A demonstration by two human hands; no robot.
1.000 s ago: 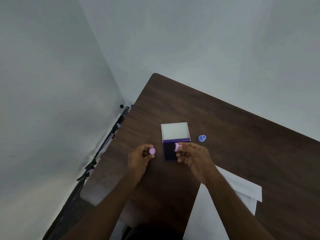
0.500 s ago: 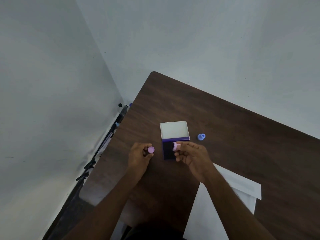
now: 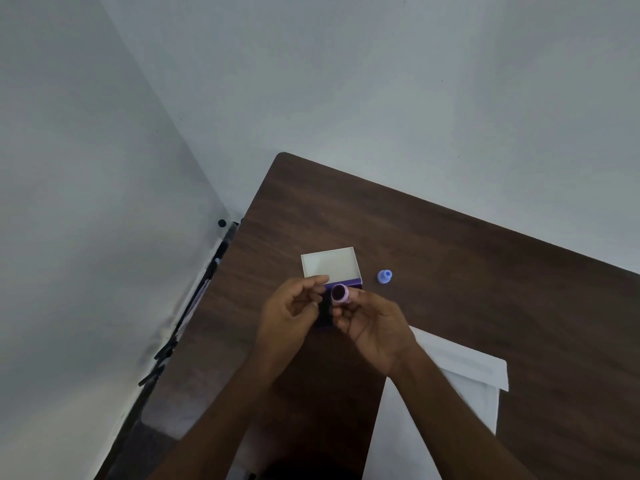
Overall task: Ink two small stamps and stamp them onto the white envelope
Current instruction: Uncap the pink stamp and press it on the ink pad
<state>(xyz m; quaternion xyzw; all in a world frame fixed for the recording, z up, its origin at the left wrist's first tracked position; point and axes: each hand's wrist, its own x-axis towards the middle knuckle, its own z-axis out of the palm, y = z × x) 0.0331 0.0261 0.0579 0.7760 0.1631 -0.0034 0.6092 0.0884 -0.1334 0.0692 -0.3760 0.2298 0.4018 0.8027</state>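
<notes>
Envelope (image 3: 464,368), white, lies flat on the dark wood desk (image 3: 485,271), on the near side of the right hand's fingers; the right forearm crosses over part of it.

Ink pad case (image 3: 330,266) sits on the desk directly beyond and beneath both sets of fingers. Its pale open lid lies on the far side of the fingers. The dark purple base (image 3: 356,282) is mostly hidden under the hands, with only a strip showing past the fingertips.

Left hand (image 3: 289,315) is held over the left part of the case, fingers curled inward. Whether they hold anything cannot be told; nothing is visible within them.

Right hand (image 3: 372,323) is held over the right part of the case. Its fingers are curled and pinch a small pink stamp (image 3: 340,293) at the fingertips. The stamp is tilted so that its round face, dark with ink, is turned up toward the camera. It sits between the two hands, just beside the left fingertips, but contact with them cannot be confirmed.

Blue stamp (image 3: 384,276) stands alone on the desk, off to the right of the right fingers and near the case lid, touching neither hand.
</notes>
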